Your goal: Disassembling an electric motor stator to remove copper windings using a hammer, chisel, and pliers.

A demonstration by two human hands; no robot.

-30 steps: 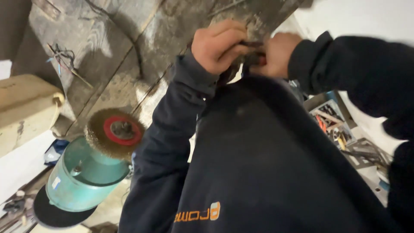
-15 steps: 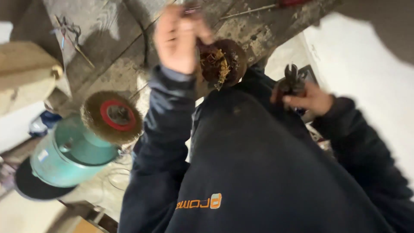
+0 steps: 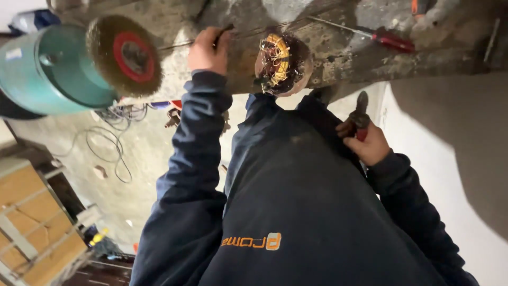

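Observation:
My left hand (image 3: 209, 50) rests with curled fingers on the edge of a dirty workbench (image 3: 338, 58). A thin dark tip pokes out by the fingers; what it is stays unclear. Just right of that hand a round motor stator (image 3: 280, 63) with yellow and copper windings sits at the bench edge, not touched by either hand. My right hand (image 3: 370, 143) is lower, near my dark sweatshirt, closed around pliers (image 3: 361, 111) with red handles and dark jaws pointing toward the bench.
A teal bench grinder (image 3: 47, 69) with a wire wheel brush (image 3: 124, 55) stands at the left of the bench. A red-handled screwdriver (image 3: 389, 39) lies on the bench at the right. Cables (image 3: 106, 143) trail on the floor, and a wooden crate (image 3: 32, 222) stands at lower left.
My left hand held the stator up; the stator now sits at the bench edge and the hand is beside it. My right hand with the pliers stays low at my side.

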